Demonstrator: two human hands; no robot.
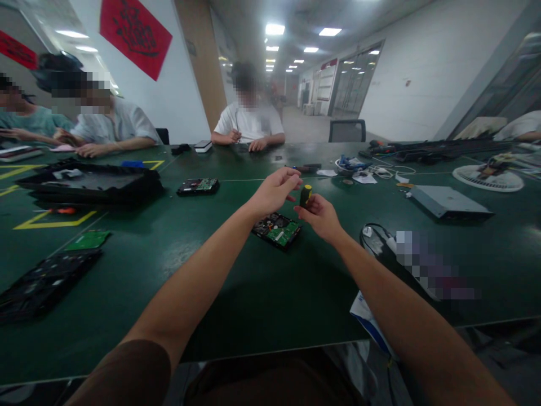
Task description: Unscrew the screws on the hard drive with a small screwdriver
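In my right hand (322, 219) is a screwdriver with a black and yellow handle (305, 195), gripped between thumb and fingers with the handle's end up. Its shaft and tip are not visible. My left hand (274, 190) hovers just left of the handle, its fingers loosely bent and apart, with nothing visible in them. Beneath both hands, a hard drive (282, 232) lies on the green table (253, 293), its green circuit board facing up. My left hand and wrist hide part of its far side.
Another hard drive (198, 186) lies farther back. Left are a black plastic housing (93, 186), a green board (88, 239) and a black frame (46, 282). Right are a power strip (412, 259), a grey metal box (450, 202) and cables (389, 169). A person (249, 121) sits opposite.
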